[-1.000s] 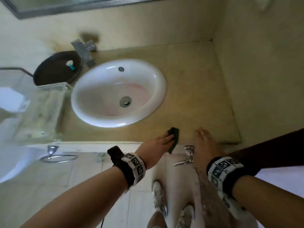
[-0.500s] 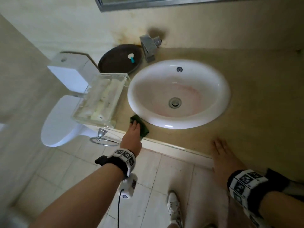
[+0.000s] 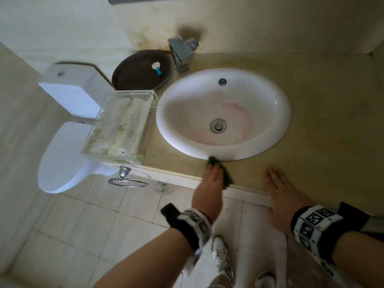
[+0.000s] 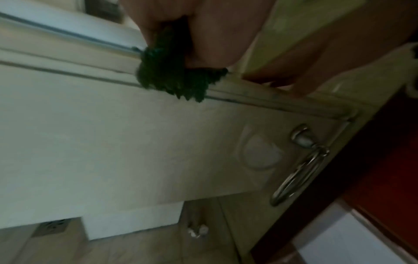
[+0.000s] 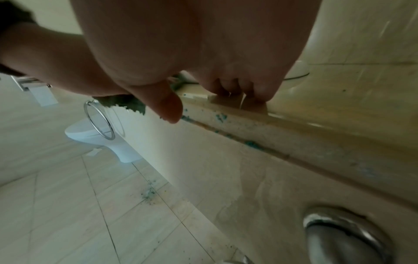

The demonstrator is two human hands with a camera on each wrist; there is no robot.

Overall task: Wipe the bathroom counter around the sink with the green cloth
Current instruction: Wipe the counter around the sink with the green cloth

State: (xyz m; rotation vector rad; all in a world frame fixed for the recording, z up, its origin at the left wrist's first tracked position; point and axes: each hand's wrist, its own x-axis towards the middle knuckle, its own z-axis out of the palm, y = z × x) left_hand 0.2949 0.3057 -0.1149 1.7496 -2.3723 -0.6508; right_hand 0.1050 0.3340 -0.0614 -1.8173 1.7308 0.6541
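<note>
The dark green cloth (image 3: pixel 227 179) lies on the beige counter (image 3: pixel 324 96), on the front strip just below the white sink's (image 3: pixel 278 104) front rim. My left hand (image 3: pixel 213 173) presses flat on it with straight fingers. One end of the cloth pokes out past the fingertips against the rim. In the left wrist view the cloth (image 4: pixel 172 75) bulges from under the palm and hangs over the counter edge. My right hand (image 3: pixel 275 179) lies flat and empty on the counter front, to the right of the cloth. The right wrist view shows its fingertips (image 5: pixel 260 92) on the edge and the cloth (image 5: pixel 122 103) beyond the thumb.
A clear plastic tray (image 3: pixel 118 129) sits at the counter's left end, a dark round tray (image 3: pixel 135 80) with a small white-and-blue item (image 3: pixel 157 68) behind it, beside the metal faucet (image 3: pixel 180 53). A toilet (image 3: pixel 62 154) stands left, a towel ring (image 3: pixel 126 180) hangs below, green crumbs (image 3: pixel 161 187) lie on the floor.
My left hand swept the cloth from near my right hand to the sink's left front, then back right to the sink's front middle. The right hand stayed flat on the counter.
</note>
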